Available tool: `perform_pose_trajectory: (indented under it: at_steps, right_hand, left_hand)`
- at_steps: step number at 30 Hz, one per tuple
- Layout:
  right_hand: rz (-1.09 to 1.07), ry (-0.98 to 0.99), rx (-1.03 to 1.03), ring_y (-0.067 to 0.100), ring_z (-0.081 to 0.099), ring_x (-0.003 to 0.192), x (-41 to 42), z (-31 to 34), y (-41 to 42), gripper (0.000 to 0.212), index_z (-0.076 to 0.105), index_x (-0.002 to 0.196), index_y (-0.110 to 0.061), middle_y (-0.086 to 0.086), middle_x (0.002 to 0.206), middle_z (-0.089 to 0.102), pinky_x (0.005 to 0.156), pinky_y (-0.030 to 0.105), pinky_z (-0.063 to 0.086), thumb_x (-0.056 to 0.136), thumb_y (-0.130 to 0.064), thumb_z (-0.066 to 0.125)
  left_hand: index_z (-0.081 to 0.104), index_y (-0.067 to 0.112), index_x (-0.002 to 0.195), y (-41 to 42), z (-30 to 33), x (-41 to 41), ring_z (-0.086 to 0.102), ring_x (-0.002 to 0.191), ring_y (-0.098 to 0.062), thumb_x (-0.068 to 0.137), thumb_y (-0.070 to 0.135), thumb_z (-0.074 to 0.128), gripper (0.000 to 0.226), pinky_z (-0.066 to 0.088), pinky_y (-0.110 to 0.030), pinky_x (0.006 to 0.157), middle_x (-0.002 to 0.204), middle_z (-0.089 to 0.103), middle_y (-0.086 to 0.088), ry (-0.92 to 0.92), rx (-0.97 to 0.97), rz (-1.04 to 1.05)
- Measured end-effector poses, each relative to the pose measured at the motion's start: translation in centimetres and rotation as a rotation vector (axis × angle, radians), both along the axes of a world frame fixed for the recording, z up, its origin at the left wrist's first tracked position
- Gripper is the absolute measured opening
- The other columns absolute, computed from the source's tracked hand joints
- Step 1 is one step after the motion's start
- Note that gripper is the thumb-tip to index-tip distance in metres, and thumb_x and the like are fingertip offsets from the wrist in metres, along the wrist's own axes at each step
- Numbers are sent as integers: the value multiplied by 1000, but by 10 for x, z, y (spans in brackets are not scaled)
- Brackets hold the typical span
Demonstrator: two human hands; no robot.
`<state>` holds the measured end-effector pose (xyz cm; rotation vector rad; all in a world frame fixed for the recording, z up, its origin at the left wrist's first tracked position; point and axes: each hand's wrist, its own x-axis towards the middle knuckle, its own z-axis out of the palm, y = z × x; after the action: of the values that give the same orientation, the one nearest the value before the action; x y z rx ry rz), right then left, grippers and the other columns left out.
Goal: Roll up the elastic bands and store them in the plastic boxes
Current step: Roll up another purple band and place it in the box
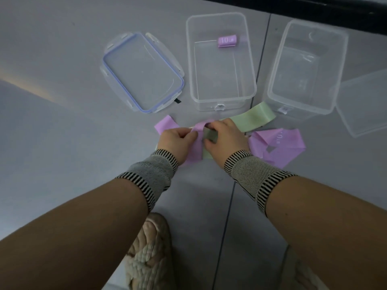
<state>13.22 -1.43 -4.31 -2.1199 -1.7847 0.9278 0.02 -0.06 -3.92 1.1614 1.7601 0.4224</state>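
My left hand [178, 141] and my right hand [225, 138] both pinch a purple elastic band [198, 141] that lies over a green band [251, 119] on the floor. A second purple band [276, 145] lies crumpled to the right of my right hand. One rolled purple band [227, 41] sits at the far end of the middle clear plastic box [222, 97]. A second clear box [301, 105] stands empty to its right.
A clear lid with a blue seal [142, 72] lies left of the middle box. Another clear lid [364, 103] lies at the far right. A dark wall base runs along the top right. My slippered feet [150, 254] are below.
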Motion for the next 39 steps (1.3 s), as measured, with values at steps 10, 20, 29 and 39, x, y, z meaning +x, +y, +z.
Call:
perform_pose_trajectory:
  at_steps: [10, 20, 29, 39]
  right_hand:
    - [35, -143, -26, 20, 43, 77, 7, 5, -5, 23, 62, 99, -10, 2, 98, 41, 71, 28, 36, 91, -29, 53]
    - [-61, -309, -174, 33, 57, 96, 34, 28, -6, 23, 59, 106, -7, 12, 120, 46, 71, 33, 39, 91, -21, 49]
    - [369, -74, -36, 27, 51, 113, -43, 33, -18, 55, 43, 134, -25, 5, 129, 43, 93, 37, 45, 85, -40, 61]
    - [268, -217, -51, 30, 58, 99, -62, 1, -1, 28, 57, 115, -11, 7, 113, 51, 77, 35, 46, 96, -23, 41]
  left_hand:
    - [65, 19, 61, 10, 26, -13, 51, 68, -19, 87, 17, 62, 26, 49, -38, 73, 63, 60, 1, -346, 24, 361]
    - [33, 18, 62, 34, 82, -36, 28, 34, -11, 84, 13, 40, 24, 25, -15, 35, 42, 32, 5, -818, -68, 889]
    - [38, 14, 64, 29, 97, -45, 29, 38, -11, 88, 11, 36, 24, 31, -14, 39, 46, 33, 2, -1075, -142, 743]
    - [47, 12, 63, 23, 75, -70, 44, 43, -10, 77, 10, 42, 15, 43, -18, 60, 49, 45, 4, -1289, -283, 707]
